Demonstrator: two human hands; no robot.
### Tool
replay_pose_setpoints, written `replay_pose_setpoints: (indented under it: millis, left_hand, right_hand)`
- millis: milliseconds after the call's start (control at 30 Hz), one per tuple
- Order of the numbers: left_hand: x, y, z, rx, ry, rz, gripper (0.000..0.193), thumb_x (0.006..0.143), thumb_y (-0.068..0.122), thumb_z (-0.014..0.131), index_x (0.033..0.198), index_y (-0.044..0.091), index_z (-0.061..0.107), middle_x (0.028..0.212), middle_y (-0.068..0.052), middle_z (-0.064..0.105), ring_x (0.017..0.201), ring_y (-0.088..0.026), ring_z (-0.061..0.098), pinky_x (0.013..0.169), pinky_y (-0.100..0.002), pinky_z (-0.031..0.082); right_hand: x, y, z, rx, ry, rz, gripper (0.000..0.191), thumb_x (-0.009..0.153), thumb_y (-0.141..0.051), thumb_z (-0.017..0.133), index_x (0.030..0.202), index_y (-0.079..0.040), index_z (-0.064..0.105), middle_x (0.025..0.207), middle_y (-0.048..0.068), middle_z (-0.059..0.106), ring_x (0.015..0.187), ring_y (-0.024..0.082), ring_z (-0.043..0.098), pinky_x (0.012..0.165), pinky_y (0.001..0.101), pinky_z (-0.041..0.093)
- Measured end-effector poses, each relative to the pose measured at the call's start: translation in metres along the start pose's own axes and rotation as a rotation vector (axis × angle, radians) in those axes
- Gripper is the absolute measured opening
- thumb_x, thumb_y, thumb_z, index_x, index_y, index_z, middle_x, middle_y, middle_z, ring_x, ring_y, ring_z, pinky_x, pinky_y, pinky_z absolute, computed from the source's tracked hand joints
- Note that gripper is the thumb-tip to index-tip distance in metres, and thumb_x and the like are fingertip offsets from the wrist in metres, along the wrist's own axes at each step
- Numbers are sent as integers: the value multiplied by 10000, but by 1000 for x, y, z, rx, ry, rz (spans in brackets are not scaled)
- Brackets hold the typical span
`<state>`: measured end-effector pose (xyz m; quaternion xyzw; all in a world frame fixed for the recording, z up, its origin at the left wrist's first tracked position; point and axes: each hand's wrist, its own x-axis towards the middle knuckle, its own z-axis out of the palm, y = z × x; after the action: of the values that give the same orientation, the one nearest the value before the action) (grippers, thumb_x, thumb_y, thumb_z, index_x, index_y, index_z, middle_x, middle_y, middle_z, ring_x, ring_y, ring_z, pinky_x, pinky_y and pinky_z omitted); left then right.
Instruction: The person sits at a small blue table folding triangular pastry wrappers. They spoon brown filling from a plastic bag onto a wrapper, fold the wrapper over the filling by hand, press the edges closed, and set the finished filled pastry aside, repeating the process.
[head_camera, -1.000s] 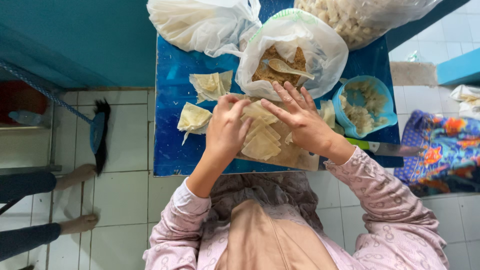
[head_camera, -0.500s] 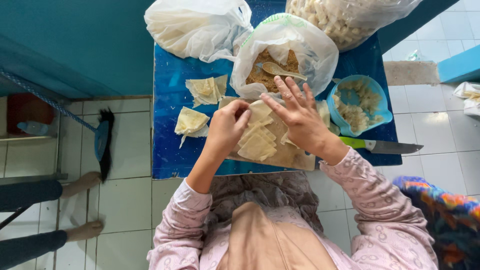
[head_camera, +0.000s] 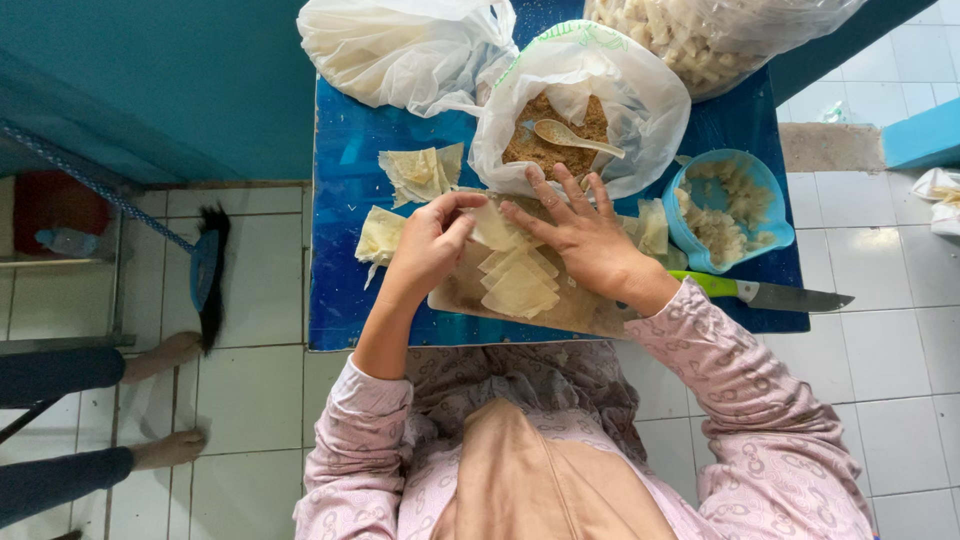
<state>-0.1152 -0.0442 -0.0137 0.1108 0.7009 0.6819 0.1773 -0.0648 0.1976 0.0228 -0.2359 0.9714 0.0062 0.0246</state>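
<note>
Looking straight down at a small blue table (head_camera: 350, 300) here. Both hands are working on a wooden cutting board (head_camera: 560, 305) near the table's front edge. The left hand (head_camera: 430, 245) has its fingers pinched together on the edge of a pale wrapper sheet (head_camera: 495, 228), while the right hand (head_camera: 585, 235) lies flat with its fingers spread apart, pressing down on the same sheet. Just below that sheet, a fanned stack of wrappers (head_camera: 520, 285) sits on the board, right between the two hands.

Right behind the hands there's an open plastic bag of brown crumbly filling (head_camera: 550, 140) with a pale spoon (head_camera: 570, 135) lying in it. Two more loose piles of wrappers (head_camera: 420, 172) sit on the table to the left of the board. A blue bowl (head_camera: 765, 195) of pale pieces is just beside the right hand, and a green-handled knife (head_camera: 760, 293) lies along the table's right edge, blade sticking out past it. Two big plastic bags take up the far end. On the floor at left there's a broom (head_camera: 210, 275) and someone else's bare feet (head_camera: 165, 400).
</note>
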Motion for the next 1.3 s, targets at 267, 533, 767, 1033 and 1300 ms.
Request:
replay_pose_setpoints:
  millis: [267, 533, 767, 1033, 1300]
  left_hand:
    - [-12, 17, -2, 590, 179, 88, 348, 917, 135, 585, 1249, 54, 652, 856, -160, 724, 815, -355, 690, 728, -447, 520]
    - [-23, 29, -18, 990, 357, 56, 485, 956, 181, 636, 1422, 91, 538, 876, -191, 714, 790, -401, 693, 674, -502, 547]
    - [-66, 39, 8, 1035, 546, 292, 239, 993, 197, 677, 1211, 105, 643, 977, -121, 667, 780, -350, 689, 602, -427, 541]
    - [-101, 32, 52, 805, 317, 265, 170, 910, 187, 730, 1032, 91, 661, 983, -84, 634, 844, -302, 662, 653, -403, 525]
    - [-100, 25, 65, 858, 310, 263, 90, 922, 138, 721, 959, 86, 657, 975, -84, 627, 859, -314, 651, 674, -409, 527]
  right_hand:
    - [-14, -3, -16, -701, 193, -86, 654, 896, -132, 639, 1530, -243, 526, 1724, 59, 234, 1591, 298, 113, 1255, 600, 34]
    - [-46, 5, -44, 108, 297, 45, 379, 863, -24, 694, 1237, -68, 655, 1272, 133, 622, 1253, 313, 561, 1117, 490, 377]
    - [-86, 0, -28, 358, 291, -7, 340, 855, -13, 696, 1186, -52, 625, 1012, 129, 662, 950, 353, 645, 854, 444, 505]
    - [-91, 28, -25, 389, 675, 208, 351, 944, 109, 646, 1240, -25, 512, 1013, 164, 628, 842, 309, 683, 708, 387, 540]
    - [-70, 61, -38, 20, 705, 297, 316, 962, 55, 636, 1264, -25, 584, 1056, 153, 665, 967, 368, 669, 823, 453, 524]
